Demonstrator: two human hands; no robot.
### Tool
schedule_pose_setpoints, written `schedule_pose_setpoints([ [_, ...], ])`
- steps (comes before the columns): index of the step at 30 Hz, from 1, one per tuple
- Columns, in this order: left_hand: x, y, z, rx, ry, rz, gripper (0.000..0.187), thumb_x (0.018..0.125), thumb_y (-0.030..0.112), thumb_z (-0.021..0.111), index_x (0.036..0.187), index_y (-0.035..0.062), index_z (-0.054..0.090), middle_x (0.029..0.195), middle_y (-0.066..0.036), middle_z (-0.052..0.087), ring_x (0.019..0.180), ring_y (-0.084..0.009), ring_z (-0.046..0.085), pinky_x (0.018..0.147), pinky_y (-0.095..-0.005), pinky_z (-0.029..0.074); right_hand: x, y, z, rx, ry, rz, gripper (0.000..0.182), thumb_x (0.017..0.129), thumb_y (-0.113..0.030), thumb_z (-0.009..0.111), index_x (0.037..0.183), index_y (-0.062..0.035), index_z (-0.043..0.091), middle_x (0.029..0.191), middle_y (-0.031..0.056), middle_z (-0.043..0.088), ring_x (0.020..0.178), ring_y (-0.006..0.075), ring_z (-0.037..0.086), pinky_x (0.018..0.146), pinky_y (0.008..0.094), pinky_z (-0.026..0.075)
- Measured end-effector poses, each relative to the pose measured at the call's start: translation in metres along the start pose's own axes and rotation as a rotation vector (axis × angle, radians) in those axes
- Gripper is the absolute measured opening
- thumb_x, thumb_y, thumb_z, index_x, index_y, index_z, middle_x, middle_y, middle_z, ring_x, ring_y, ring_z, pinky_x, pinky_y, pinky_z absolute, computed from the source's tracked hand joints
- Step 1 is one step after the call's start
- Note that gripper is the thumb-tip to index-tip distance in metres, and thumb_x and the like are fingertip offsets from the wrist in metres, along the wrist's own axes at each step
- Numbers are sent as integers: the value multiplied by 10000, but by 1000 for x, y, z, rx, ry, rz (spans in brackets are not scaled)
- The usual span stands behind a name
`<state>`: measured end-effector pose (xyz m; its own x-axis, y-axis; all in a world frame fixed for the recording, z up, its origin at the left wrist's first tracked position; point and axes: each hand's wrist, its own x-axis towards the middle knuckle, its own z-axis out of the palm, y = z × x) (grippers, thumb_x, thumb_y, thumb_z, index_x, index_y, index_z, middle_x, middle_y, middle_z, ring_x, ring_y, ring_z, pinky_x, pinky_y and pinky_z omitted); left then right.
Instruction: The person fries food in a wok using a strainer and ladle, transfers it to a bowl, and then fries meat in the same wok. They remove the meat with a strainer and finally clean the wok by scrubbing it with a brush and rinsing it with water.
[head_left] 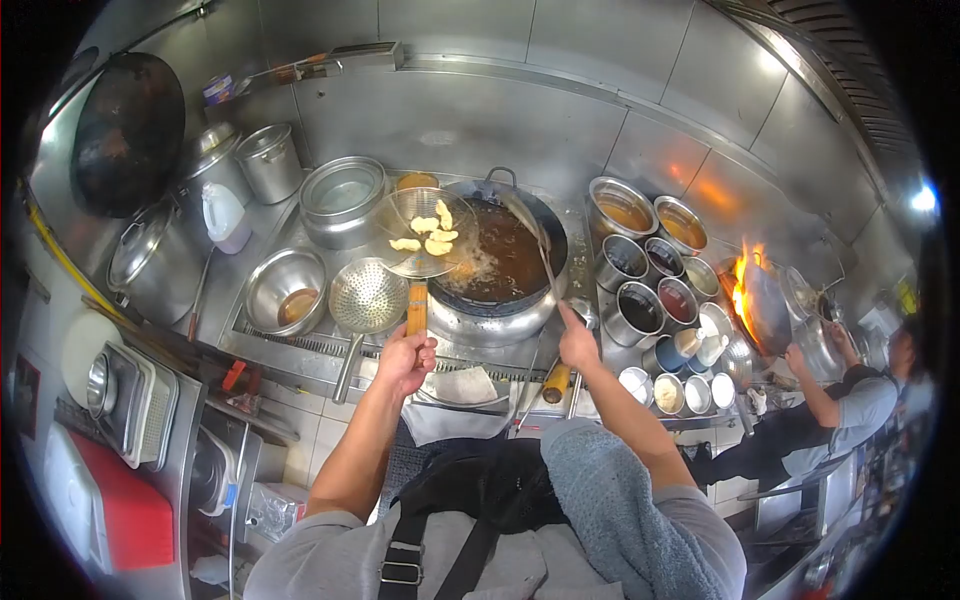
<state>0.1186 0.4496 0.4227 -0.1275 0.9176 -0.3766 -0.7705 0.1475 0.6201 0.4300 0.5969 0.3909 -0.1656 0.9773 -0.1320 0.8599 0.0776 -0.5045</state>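
Note:
My left hand [405, 358] is closed round the wooden handle of a wire strainer [402, 210]. Several pale yellow fried pieces [439, 240] lie in the strainer, which is over the left edge of a large black wok [550, 215]. Dark oil [507, 250] bubbles in the wok, most strongly beside the strainer. My right hand [578, 345] grips the long handle of a metal ladle [522, 212], whose head is at the wok's upper right rim. Left of the wok, a perforated metal skimmer [367, 296] rests on the counter, apart from my hands.
Steel bowl [262, 290] and lidded pot [343, 195] stand left. Several sauce containers [640, 308] stand right of the wok. Farther right, tall flames [745, 285] rise by another wok [768, 310], near a co-worker [850, 410]. A wooden-handled tool [556, 382] lies at the front edge.

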Motion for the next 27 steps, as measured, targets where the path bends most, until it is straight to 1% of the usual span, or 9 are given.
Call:
schedule_pose_setpoints([
  [3,-7,-1,-10,-41,40,32,170,950,30,492,1057,121,396,754,-42,475,536,-79,378,442,-218,332,12,52,69,212,146,-353,661,905,-110,511,1510,-252,285,1254,247,591,1081,403,620,939,452,475],
  [4,-4,1,-17,-32,61,74,171,946,27,492,1050,124,397,745,-33,466,533,-76,374,439,-215,327,4,50,70,238,-29,-243,641,954,-226,556,1519,-199,255,1226,210,611,1005,307,664,879,394,504],
  [5,0,2,-21,-17,75,109,172,942,24,492,1043,126,398,735,-23,456,529,-72,370,435,-212,321,-28,28,44,734,-369,52,668,976,-285,562,1535,-195,206,1107,168,638,928,226,652,815,333,513],
  [7,-20,14,-13,16,99,112,172,934,19,491,1041,122,403,728,-20,458,523,-66,367,431,-208,320,-50,64,53,929,-375,13,654,982,-297,560,1513,-120,220,1050,154,634,907,207,632,781,301,511],
  [9,-33,16,-15,69,71,92,165,932,18,488,1039,116,408,738,-28,473,524,-66,382,427,-211,329,-87,104,56,595,-33,-159,609,967,-315,585,1427,-40,295,1047,167,639,916,255,644,788,319,515],
  [11,-38,15,-24,141,180,116,160,939,28,487,1045,121,413,749,-30,487,526,-62,396,428,-201,336,-107,175,115,146,103,294,538,935,-278,632,1311,4,369,1065,181,643,960,269,651,812,327,513],
  [14,-21,18,-25,80,212,108,130,933,28,490,1018,102,426,757,-35,499,524,-58,400,423,-200,338,-138,245,208,502,130,307,502,889,-181,671,1280,-16,402,992,165,651,879,243,670,705,320,524],
  [19,-39,-11,-38,7,146,197,169,849,-34,497,943,101,456,725,-43,496,507,-77,412,411,-211,329,-135,247,204,694,-61,279,487,880,-138,664,1278,-21,407,960,150,648,828,218,668,649,308,513],
  [27,-43,-9,-56,-42,146,101,158,965,63,472,1070,132,375,761,-48,476,522,-97,396,444,-247,331,-164,184,89,920,-264,63,508,863,-51,635,1316,-38,405,897,109,638,722,160,655,535,274,470],
])
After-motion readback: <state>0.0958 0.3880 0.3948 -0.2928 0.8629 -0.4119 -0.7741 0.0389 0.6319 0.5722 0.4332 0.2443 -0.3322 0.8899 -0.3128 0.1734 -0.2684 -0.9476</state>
